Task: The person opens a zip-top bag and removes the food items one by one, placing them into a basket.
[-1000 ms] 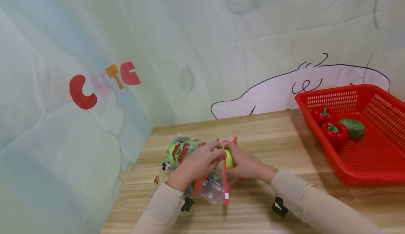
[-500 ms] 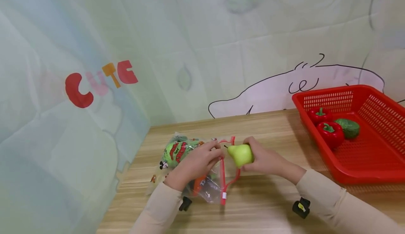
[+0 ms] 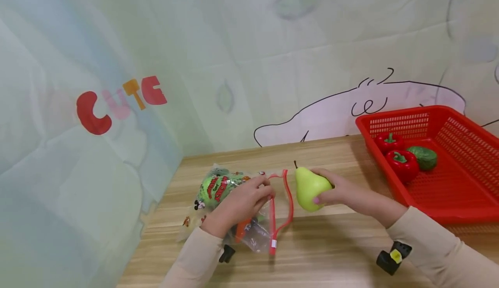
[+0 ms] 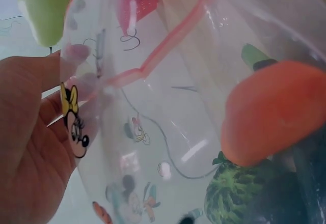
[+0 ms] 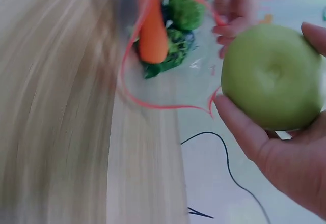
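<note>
My right hand [image 3: 345, 190] grips a yellow-green pear [image 3: 311, 189], stem up, just right of a clear zip bag [image 3: 259, 238]. The bag lies on its side with its red-edged mouth open toward the pear. At the upper rim, my left hand [image 3: 241, 199] pinches the plastic between thumb and fingers. Inside the bag, the right wrist view shows an orange carrot [image 5: 153, 38] and a green broccoli-like piece [image 5: 184, 11]. The left wrist view has the cartoon-printed plastic close up, with a dark green leafy piece [image 4: 234, 193] behind it. Other contents are partly hidden by my left hand.
A red plastic basket [image 3: 436, 212] stands at the right, holding two red bell peppers [image 3: 403, 169] and a dark green oval vegetable [image 3: 424, 158]. A printed cloth [image 3: 218, 63] hangs behind and left of the wooden table [image 3: 312, 257].
My right hand has moved right with the pear, from the bag's mouth to beside it, and the pear has tipped upright. My left hand keeps its hold on the bag rim.
</note>
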The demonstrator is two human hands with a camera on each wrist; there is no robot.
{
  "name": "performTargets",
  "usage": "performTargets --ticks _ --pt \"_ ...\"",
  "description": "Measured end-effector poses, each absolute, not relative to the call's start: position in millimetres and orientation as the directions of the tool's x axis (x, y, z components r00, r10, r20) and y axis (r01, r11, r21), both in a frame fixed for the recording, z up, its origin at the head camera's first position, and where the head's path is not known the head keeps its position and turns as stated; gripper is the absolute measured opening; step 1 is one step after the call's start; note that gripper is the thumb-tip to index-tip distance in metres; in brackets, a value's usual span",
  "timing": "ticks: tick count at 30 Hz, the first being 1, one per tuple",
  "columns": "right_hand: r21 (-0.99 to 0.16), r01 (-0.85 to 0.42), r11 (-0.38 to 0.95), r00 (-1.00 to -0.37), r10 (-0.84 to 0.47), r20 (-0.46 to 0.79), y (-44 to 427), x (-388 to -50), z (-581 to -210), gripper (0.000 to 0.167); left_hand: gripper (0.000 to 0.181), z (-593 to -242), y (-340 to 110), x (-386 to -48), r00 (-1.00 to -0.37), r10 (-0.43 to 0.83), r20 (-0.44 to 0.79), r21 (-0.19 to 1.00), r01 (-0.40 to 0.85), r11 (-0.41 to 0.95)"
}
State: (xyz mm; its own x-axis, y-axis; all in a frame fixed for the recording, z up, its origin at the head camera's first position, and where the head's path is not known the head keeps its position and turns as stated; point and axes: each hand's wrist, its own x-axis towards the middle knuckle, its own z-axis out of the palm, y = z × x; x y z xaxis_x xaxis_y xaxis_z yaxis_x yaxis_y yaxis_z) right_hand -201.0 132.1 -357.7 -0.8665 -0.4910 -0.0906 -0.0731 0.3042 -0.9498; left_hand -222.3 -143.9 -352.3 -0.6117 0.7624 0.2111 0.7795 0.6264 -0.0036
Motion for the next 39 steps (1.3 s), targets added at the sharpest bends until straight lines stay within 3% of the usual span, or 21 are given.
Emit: performTargets --ticks 4,12,15,22,26,30,33,39 --pt "-0.987 0.029 0.157 -0.813 -0.571 -0.115 140 -200 -355 0.076 0.014 -353 -145 -221 -0.617 0.762 0.199 0.004 0.778 0.629" --pt "-0.991 0.136 -0.015 -0.762 -0.641 -0.095 147 -195 -350 0.073 0.013 -354 -144 -221 -0.6 0.771 0.213 -0.008 0.788 0.615" --pt "-0.982 0.163 -0.1 -0.748 -0.661 -0.057 148 -195 -351 0.063 0.013 -355 -144 -222 -0.594 0.775 0.217 -0.009 0.793 0.61" --pt "-0.945 0.148 -0.29 -0.761 -0.644 0.079 157 -198 -348 0.027 0.014 -355 -145 -223 -0.606 0.766 0.214 0.012 0.786 0.619" --pt "-0.889 0.211 -0.407 -0.767 -0.632 0.108 162 -200 -345 0.029 0.013 -355 -145 -224 -0.598 0.769 0.226 0.008 0.791 0.612" --pt "-0.825 0.27 -0.497 -0.828 -0.557 0.064 165 -201 -340 0.035 0.013 -354 -146 -224 -0.599 0.767 0.231 0.006 0.789 0.614" --pt "-0.849 0.256 -0.462 -0.874 -0.487 0.001 172 -202 -332 0.037 0.013 -354 -147 -224 -0.606 0.762 0.229 0.009 0.784 0.62" --pt "-0.979 0.158 -0.127 -0.898 -0.43 -0.089 202 -207 -313 0.033 0.012 -354 -146 -223 -0.604 0.763 0.232 0.001 0.784 0.62"
